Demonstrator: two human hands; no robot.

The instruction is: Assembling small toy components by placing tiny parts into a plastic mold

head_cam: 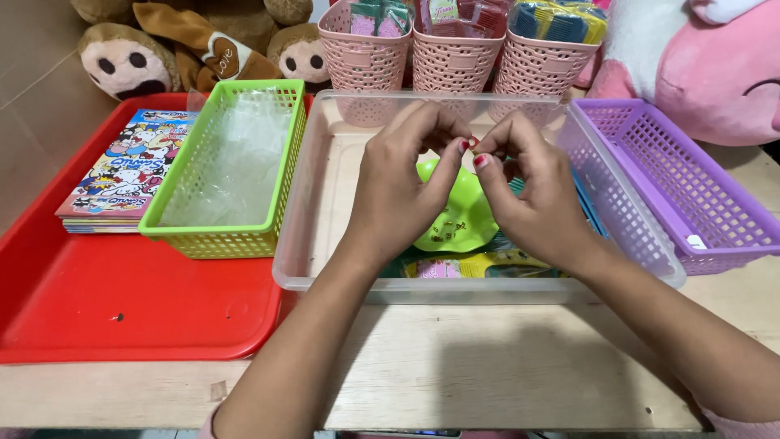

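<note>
Over the clear tub [325,280] we see both hands meet, fingertips nearly touching. Left hand [402,191]: grip narrow, thumb and forefinger pinched together near the red-painted nails; whatever sits in the pinch is too small to tell. Right hand [532,195]: same narrow pinch, thumb tip pointing at the left one, other fingers curled. We cannot tell if either pinch holds anything. Just below the hands, inside the tub, lies a green dish [455,215] with tiny dark bits scattered on it; it sits apart from the fingers, partly hidden by them. Colourful packets [479,264] lie under the dish at the tub's near wall. Left of the tub, a green basket [231,236] with clear plastic bags stands on a red tray [122,309], beside a stack of booklets [122,175]. Right of the tub, a purple basket [691,187]. Behind, three pink baskets [361,57] and plush toys [130,61]. All rests on the wooden counter [487,366].
</note>
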